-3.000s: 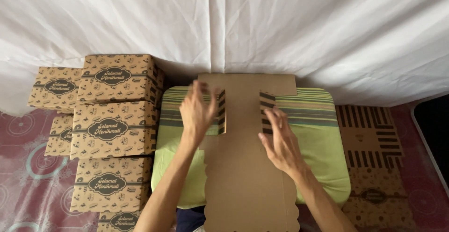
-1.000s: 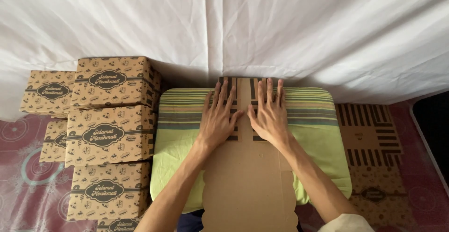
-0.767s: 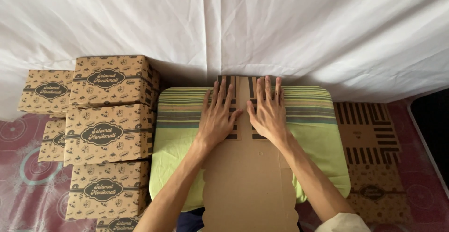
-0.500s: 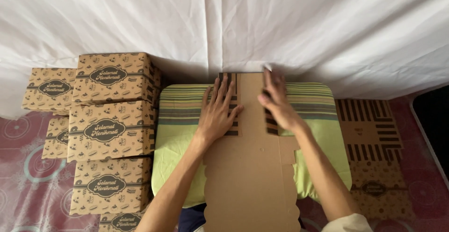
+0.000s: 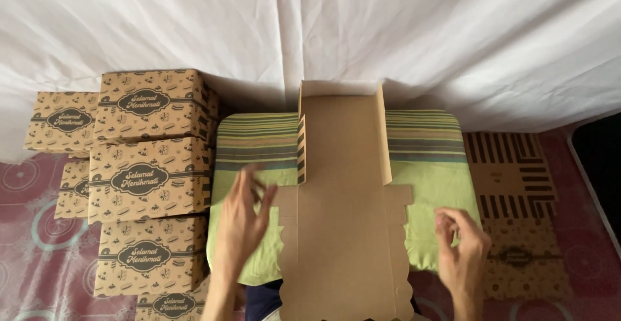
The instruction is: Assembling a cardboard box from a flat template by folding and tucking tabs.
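Both your hands have lifted off the cardboard sheet (image 5: 343,230), left hand (image 5: 242,221) and right hand (image 5: 462,246) open and empty beside it, so its raised side flaps (image 5: 384,133) could spring flat.

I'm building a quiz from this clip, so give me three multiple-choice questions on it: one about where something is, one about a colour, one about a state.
1. Where are the finished boxes stacked?
A. Left of the cushion
B. On the cushion
C. Behind the curtain

2. What colour is the cushion under the cardboard blank?
A. Blue
B. Green with stripes
C. Plain white

3. How do the blank's far side flaps stand?
A. Torn off
B. Flat
C. Folded up

Answers:
1 A, the boxes sit left of the cushion on the patterned mat.
2 B, it is green with a striped band at its far end.
3 C, both flaps stand upright, while the left hand and right hand hover at the blank's sides.
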